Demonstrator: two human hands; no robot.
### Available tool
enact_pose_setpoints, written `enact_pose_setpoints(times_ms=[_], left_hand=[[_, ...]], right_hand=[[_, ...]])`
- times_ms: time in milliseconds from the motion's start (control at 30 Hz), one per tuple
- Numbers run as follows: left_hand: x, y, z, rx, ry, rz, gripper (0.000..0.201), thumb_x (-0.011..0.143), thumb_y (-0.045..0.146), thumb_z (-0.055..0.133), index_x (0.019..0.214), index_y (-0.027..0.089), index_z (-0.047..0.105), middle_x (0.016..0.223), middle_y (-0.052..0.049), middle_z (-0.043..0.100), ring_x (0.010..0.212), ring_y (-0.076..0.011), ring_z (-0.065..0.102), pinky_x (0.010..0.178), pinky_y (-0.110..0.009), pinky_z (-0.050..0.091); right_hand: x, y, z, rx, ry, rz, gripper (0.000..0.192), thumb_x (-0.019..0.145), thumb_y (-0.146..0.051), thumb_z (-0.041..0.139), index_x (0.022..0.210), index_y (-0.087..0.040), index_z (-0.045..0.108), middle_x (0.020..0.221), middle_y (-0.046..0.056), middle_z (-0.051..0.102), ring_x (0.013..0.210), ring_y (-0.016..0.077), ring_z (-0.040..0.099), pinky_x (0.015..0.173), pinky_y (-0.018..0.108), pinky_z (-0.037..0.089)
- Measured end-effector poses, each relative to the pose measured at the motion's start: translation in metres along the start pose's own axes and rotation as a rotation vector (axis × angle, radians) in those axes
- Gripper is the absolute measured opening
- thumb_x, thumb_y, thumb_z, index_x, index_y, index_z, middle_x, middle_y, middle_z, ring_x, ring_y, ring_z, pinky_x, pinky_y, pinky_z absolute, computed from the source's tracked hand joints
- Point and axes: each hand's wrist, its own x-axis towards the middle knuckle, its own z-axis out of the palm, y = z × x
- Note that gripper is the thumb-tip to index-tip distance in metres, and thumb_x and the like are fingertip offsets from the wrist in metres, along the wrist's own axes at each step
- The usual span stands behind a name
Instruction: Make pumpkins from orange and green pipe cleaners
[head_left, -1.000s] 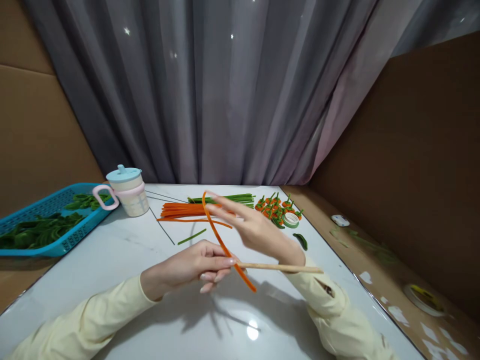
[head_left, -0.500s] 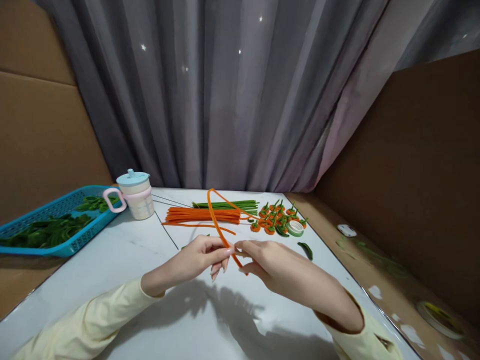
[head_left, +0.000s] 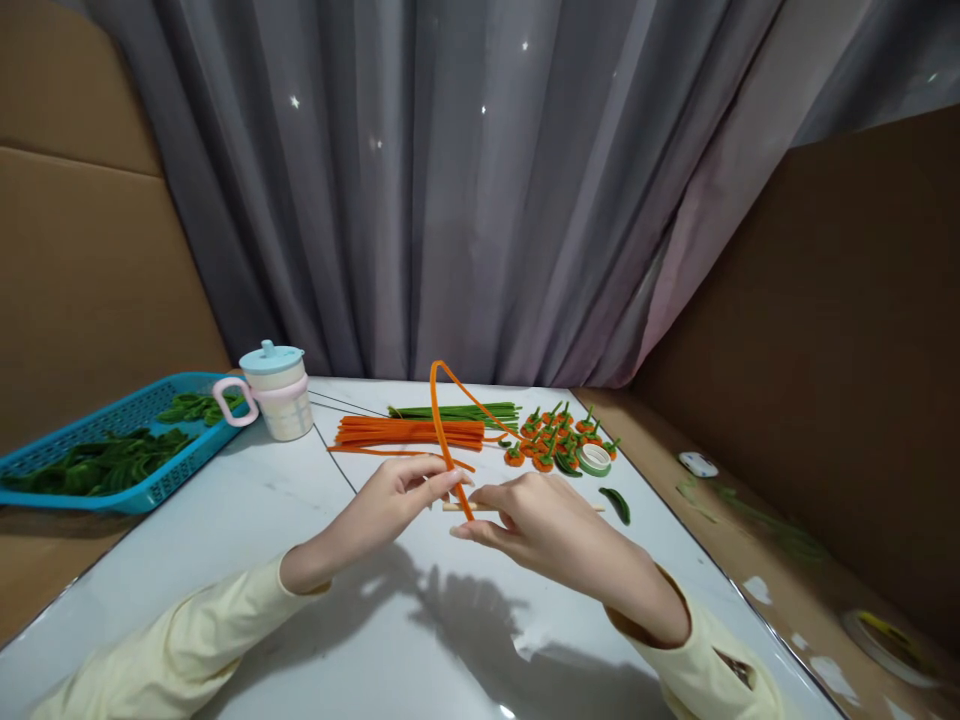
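Observation:
My left hand (head_left: 405, 492) pinches an orange pipe cleaner (head_left: 438, 405) between thumb and fingers. The pipe cleaner rises in a tall loop above my hands, and its far end slopes down toward the small ornaments. My right hand (head_left: 547, 520) is closed around a thin wooden stick (head_left: 453, 507), held level, its left tip showing beyond the fingers. The lower end of the pipe cleaner crosses the stick close to my right thumb. Whether it wraps around the stick I cannot tell. Both hands are above the white tabletop (head_left: 360, 620).
Beyond my hands lie orange pipe cleaners (head_left: 405, 432) and green ones (head_left: 457, 411). Orange ornaments with green stems (head_left: 555, 438) stand right, by a tape roll (head_left: 595, 459) and a curved green piece (head_left: 616, 505). At left are a lidded cup (head_left: 276, 400) and a blue basket (head_left: 142, 497) of green pieces.
The wooden stick now shows clearly, level in my right hand. My left hand has shifted slightly up, and my right hand slightly left. The orange loop stands a little higher.

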Motion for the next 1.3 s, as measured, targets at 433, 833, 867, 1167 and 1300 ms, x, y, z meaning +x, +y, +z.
enact_pose_setpoints(times_ms=[433, 833, 867, 1167, 1300], left_hand=[[-0.006, -0.009, 0.016, 0.124, 0.039, 0.065, 0.031, 0.088, 0.039, 0.052, 0.070, 0.015, 0.060, 0.065, -0.001, 0.060, 0.063, -0.0138, 0.054, 0.058, -0.023, 0.038], [-0.011, -0.012, 0.014, 0.196, 0.158, 0.240, 0.029, 0.091, 0.032, 0.050, 0.067, 0.016, 0.057, 0.059, 0.001, 0.056, 0.056, -0.0105, 0.050, 0.056, -0.021, 0.039], [-0.012, -0.012, 0.014, 0.196, 0.160, 0.246, 0.029, 0.091, 0.031, 0.050, 0.066, 0.016, 0.056, 0.059, 0.001, 0.055, 0.055, -0.0103, 0.051, 0.055, -0.020, 0.039], [-0.008, -0.013, 0.012, 0.210, 0.233, 0.416, 0.027, 0.091, 0.023, 0.052, 0.067, 0.015, 0.057, 0.055, 0.003, 0.054, 0.050, -0.0075, 0.049, 0.049, -0.017, 0.039], [-0.009, -0.016, 0.014, 0.242, 0.268, 0.492, 0.023, 0.090, 0.019, 0.054, 0.068, 0.013, 0.058, 0.056, 0.003, 0.053, 0.050, -0.0071, 0.048, 0.050, -0.017, 0.039]], right_hand=[[0.003, 0.004, 0.006, 0.060, 0.069, -0.033, 0.026, 0.093, -0.038, 0.051, 0.092, -0.024, 0.073, 0.057, 0.001, 0.060, 0.049, 0.0116, 0.049, 0.051, 0.024, 0.023], [0.004, 0.005, 0.001, 0.164, 0.060, -0.080, 0.020, 0.089, -0.035, 0.059, 0.088, -0.019, 0.070, 0.074, 0.004, 0.068, 0.064, 0.0138, 0.059, 0.057, 0.022, 0.031], [0.004, 0.005, 0.002, 0.178, 0.075, -0.092, 0.017, 0.089, -0.032, 0.060, 0.087, -0.018, 0.069, 0.076, 0.004, 0.069, 0.066, 0.0141, 0.059, 0.058, 0.022, 0.032], [0.007, 0.006, 0.004, 0.262, 0.143, -0.073, 0.015, 0.086, -0.023, 0.062, 0.074, -0.015, 0.067, 0.062, 0.001, 0.062, 0.055, 0.0096, 0.048, 0.053, 0.021, 0.026], [0.006, 0.004, 0.001, 0.316, 0.137, -0.030, 0.015, 0.083, -0.027, 0.065, 0.074, -0.015, 0.068, 0.059, 0.000, 0.060, 0.053, 0.0089, 0.046, 0.051, 0.020, 0.026]])
